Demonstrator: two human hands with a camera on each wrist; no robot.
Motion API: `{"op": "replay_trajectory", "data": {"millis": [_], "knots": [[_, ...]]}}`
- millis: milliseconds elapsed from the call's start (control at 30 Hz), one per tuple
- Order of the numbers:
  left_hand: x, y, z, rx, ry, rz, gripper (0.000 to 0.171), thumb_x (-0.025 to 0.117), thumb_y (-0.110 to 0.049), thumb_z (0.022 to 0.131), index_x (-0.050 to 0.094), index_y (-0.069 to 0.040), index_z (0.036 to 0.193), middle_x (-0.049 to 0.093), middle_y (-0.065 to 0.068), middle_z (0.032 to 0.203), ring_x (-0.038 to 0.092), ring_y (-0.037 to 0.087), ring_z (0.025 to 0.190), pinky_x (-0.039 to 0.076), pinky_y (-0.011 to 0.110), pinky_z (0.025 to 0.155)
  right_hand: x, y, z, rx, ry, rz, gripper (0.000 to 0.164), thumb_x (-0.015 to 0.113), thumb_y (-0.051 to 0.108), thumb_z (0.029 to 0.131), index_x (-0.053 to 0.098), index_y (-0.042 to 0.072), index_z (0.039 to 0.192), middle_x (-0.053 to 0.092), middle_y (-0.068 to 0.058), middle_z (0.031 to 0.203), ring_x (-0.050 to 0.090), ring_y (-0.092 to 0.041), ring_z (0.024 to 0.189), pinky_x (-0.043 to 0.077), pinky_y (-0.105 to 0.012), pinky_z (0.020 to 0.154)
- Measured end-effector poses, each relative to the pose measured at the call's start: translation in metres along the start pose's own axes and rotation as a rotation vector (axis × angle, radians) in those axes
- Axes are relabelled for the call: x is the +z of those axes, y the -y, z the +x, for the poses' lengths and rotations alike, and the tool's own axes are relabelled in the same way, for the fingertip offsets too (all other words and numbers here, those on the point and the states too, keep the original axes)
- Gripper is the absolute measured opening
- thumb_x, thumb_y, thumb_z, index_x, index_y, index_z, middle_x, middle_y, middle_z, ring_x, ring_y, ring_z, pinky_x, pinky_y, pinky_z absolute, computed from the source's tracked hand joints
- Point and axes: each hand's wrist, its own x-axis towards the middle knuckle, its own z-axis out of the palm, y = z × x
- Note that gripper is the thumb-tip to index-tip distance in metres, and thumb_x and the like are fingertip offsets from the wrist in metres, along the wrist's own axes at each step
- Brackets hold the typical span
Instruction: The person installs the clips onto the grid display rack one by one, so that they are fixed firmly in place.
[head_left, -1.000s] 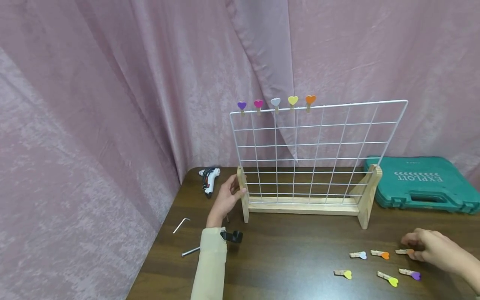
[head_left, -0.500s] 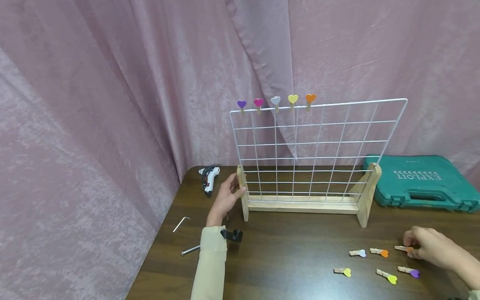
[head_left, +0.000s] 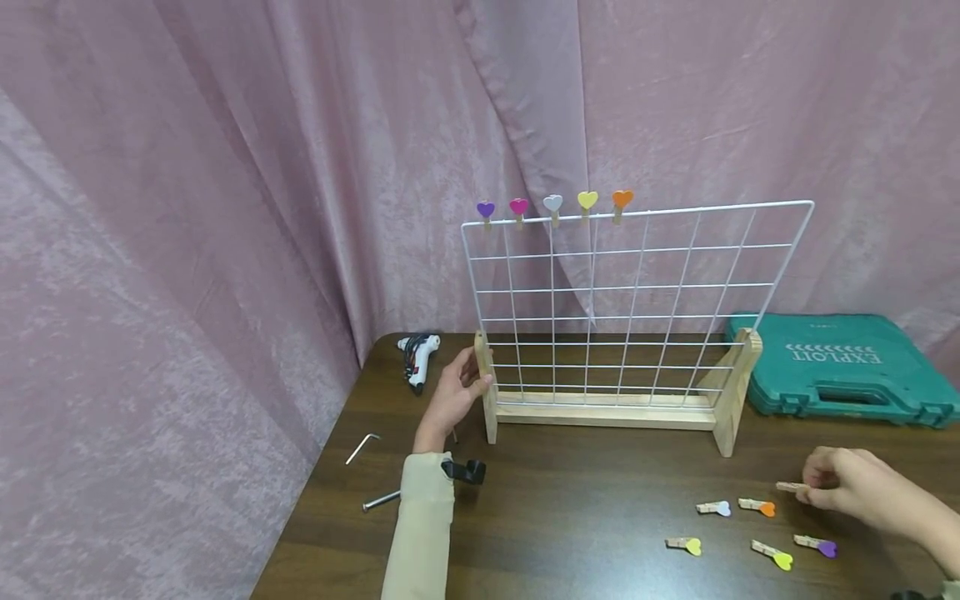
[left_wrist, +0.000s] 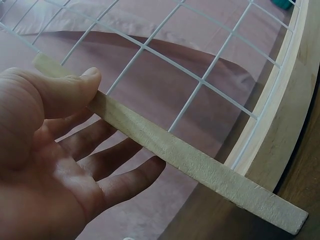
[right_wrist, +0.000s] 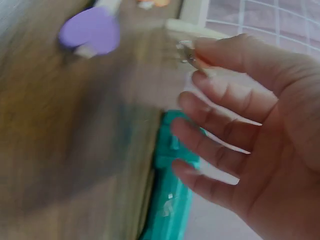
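Note:
My left hand (head_left: 452, 398) holds the left wooden side post (left_wrist: 165, 142) of a white wire grid rack (head_left: 630, 287), thumb on one face and fingers behind. Several heart clothespins sit along the grid's top wire, the last an orange heart clothespin (head_left: 622, 204). Over the table at the right, my right hand (head_left: 851, 487) pinches a small wooden clothespin (head_left: 791, 487) between thumb and index finger; a bit of orange shows at the fingertips in the right wrist view. Near it lie a white heart clothespin (head_left: 714, 508), another orange one (head_left: 757, 507) and a purple one (head_left: 816, 546).
Two yellow heart clothespins (head_left: 772, 555) lie closer to the front. A green tool case (head_left: 847, 367) stands behind on the right. At the left are a white glue gun (head_left: 420, 362), a hex key (head_left: 363, 448) and a bolt (head_left: 381, 501). A pink curtain (head_left: 262, 208) hangs behind.
The right hand has picked up the orange heart clothespin from the tabletop and shifted it slightly left and back. My left hand has stayed on the post.

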Motion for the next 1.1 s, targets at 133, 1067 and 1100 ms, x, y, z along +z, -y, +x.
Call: {"op": "replay_trajectory", "data": {"millis": [133, 1067, 1100], "knots": [[-0.001, -0.001, 0.0, 0.015, 0.002, 0.008, 0.046, 0.057, 0.004, 0.087, 0.042, 0.003, 0.132, 0.049, 0.02, 0.131, 0.044, 0.032, 0.122, 0.036, 0.044, 0.101, -0.006, 0.012, 0.004, -0.049, -0.184, -0.008, 0.03, 0.078, 0.013, 0.07, 0.053, 0.029, 0.069, 0.047, 0.026, 0.073, 0.048, 0.008, 0.069, 0.043, -0.023, 0.053], [0.0, -0.002, -0.001, 0.016, 0.001, -0.021, 0.047, 0.055, 0.007, 0.087, 0.041, 0.008, 0.131, 0.048, 0.022, 0.13, 0.044, 0.031, 0.122, 0.035, 0.041, 0.102, -0.1, 0.116, 0.046, -0.255, -0.481, 0.479, 0.028, 0.061, -0.024, 0.073, 0.064, -0.006, 0.094, 0.058, -0.014, 0.095, 0.054, -0.014, 0.093, 0.042, -0.014, 0.085], [0.0, -0.002, 0.0, 0.019, 0.002, -0.022, 0.046, 0.056, 0.007, 0.087, 0.041, 0.007, 0.131, 0.048, 0.022, 0.13, 0.044, 0.032, 0.122, 0.035, 0.041, 0.102, -0.104, 0.12, 0.048, -0.263, -0.484, 0.49, 0.027, 0.061, -0.024, 0.073, 0.063, -0.006, 0.094, 0.058, -0.015, 0.094, 0.054, -0.014, 0.093, 0.042, -0.015, 0.085]]}}
